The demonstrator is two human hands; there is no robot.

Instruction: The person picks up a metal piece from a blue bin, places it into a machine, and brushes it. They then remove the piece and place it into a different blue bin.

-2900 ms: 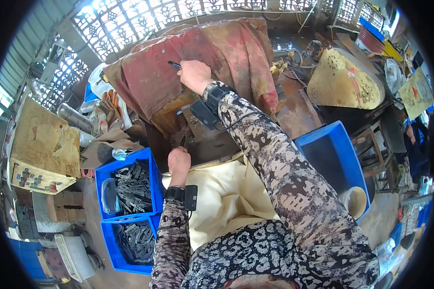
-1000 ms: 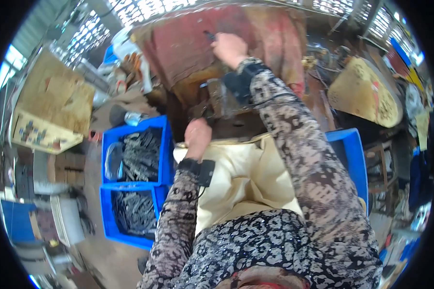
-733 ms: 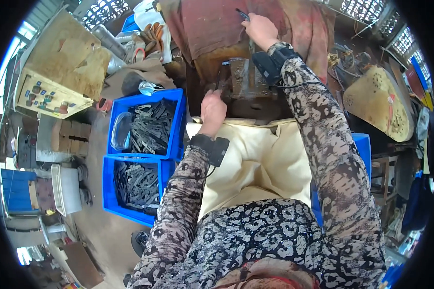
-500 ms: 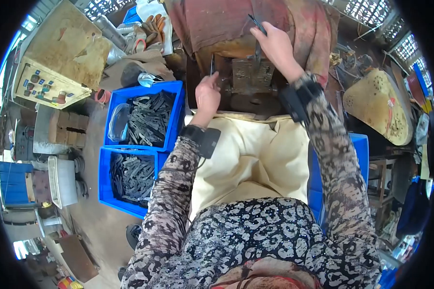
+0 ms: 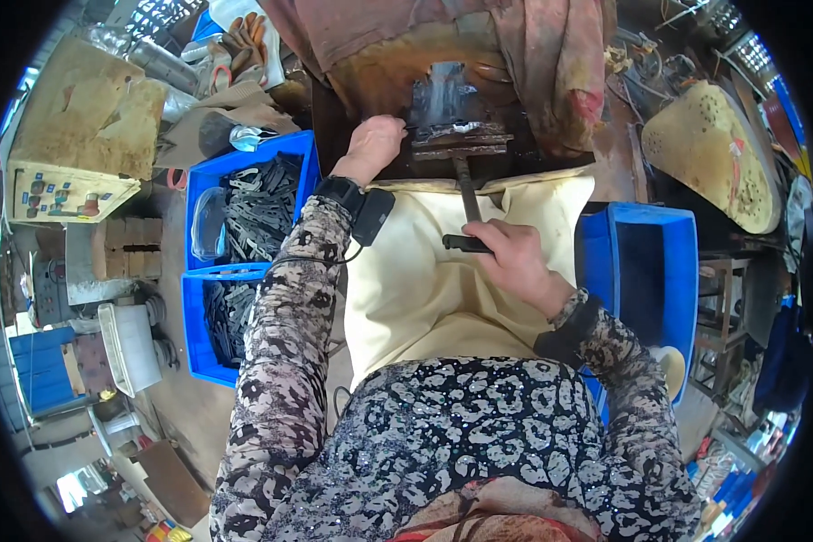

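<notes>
My right hand (image 5: 517, 264) is closed in front of the cream apron (image 5: 415, 271) over my lap. A short dark metal strip (image 5: 465, 243) sticks out from its fingers to the left. The same fingers meet the near end of a metal bar lever (image 5: 467, 191), which runs up to a wet, dark clamp block (image 5: 461, 147). My left hand (image 5: 375, 144) is at the left of the clamp, fingers curled together. Whatever those fingertips hold, if anything, is hidden. Behind the clamp, a wet metal block (image 5: 444, 95) sits under a reddish-brown cloth (image 5: 406, 41).
Two blue bins (image 5: 303, 181) at my left hold many dark metal strips (image 5: 262, 203). Another blue bin (image 5: 617, 271) stands at my right. A control box (image 5: 72, 194) with knobs is at far left, a pale perforated panel (image 5: 709, 163) at right. Gloves (image 5: 244, 45) lie at the back left.
My right hand has come down from the top of the machine toward my lap, and the lever now points at me. The thin dark piece at my left fingertips no longer shows.
</notes>
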